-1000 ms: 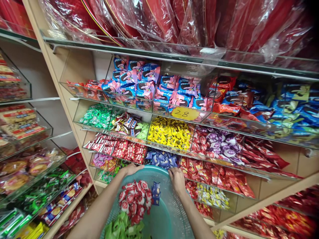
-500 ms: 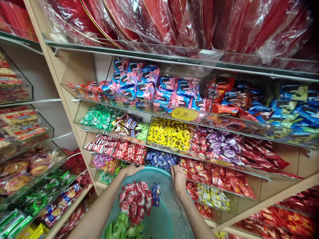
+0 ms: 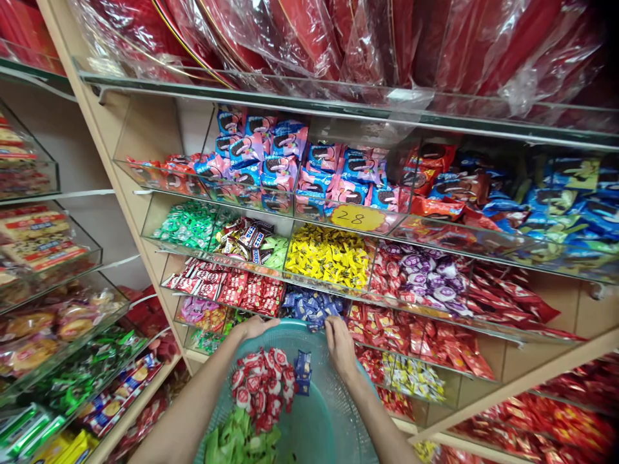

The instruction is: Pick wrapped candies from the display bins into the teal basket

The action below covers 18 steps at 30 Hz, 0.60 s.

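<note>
My left hand (image 3: 258, 327) grips the far left rim of a teal plastic basket (image 3: 333, 393) with perforated walls. Inside it lie red-and-white wrapped candies (image 3: 264, 386), a couple of dark blue wrapped candies (image 3: 303, 372) and a heap of green wrapped candies (image 3: 239, 438). At the far right of the rim is my right hand (image 3: 341, 348), its fingers curled beside the bin of blue wrapped candies (image 3: 312, 306). Its fingertips are partly hidden, so whether they pinch a candy or the rim is unclear.
Glass-fronted bins rise ahead, holding yellow candies (image 3: 329, 254), purple-wrapped candies (image 3: 432, 274) and blue-pink cookie packs (image 3: 280, 161). A yellow price tag (image 3: 356, 218) reads 28. Another shelf (image 3: 58, 322) stands at left; plastic-wrapped red items (image 3: 309, 38) fill the top.
My right hand has shifted slightly left, its fingers closer to the blue candies. My left hand still holds the basket, and the basket's contents look the same.
</note>
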Motion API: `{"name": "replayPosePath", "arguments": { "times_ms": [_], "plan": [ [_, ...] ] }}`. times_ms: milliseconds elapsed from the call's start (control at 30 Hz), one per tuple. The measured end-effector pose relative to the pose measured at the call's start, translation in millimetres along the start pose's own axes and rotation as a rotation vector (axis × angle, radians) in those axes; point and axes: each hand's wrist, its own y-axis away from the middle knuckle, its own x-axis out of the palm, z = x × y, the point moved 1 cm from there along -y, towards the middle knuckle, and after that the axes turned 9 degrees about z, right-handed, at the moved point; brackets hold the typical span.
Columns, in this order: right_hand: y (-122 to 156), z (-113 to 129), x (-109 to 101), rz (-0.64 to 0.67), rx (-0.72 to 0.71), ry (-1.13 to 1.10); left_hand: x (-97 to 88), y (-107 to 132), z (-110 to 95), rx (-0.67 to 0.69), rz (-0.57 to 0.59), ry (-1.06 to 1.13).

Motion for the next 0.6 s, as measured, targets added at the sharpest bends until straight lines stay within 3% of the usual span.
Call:
{"name": "replayPosePath", "arguments": {
  "times_ms": [167, 367, 600],
  "plan": [
    [6.9, 3.2, 13.9, 0.284, 0.017, 0.024, -0.4, -2.6, 1.6, -0.012, -0.023, -0.027],
    [12.5, 2.9, 19.7, 0.521, 0.017, 0.148, -1.2, -4.3, 2.8, 0.007, -0.010, -0.037],
    [10.6, 11.3, 29.2, 0.677, 0.042, 0.288, -0.5, -9.4, 7.0, 0.019, 0.005, -0.032]
  ]
}}
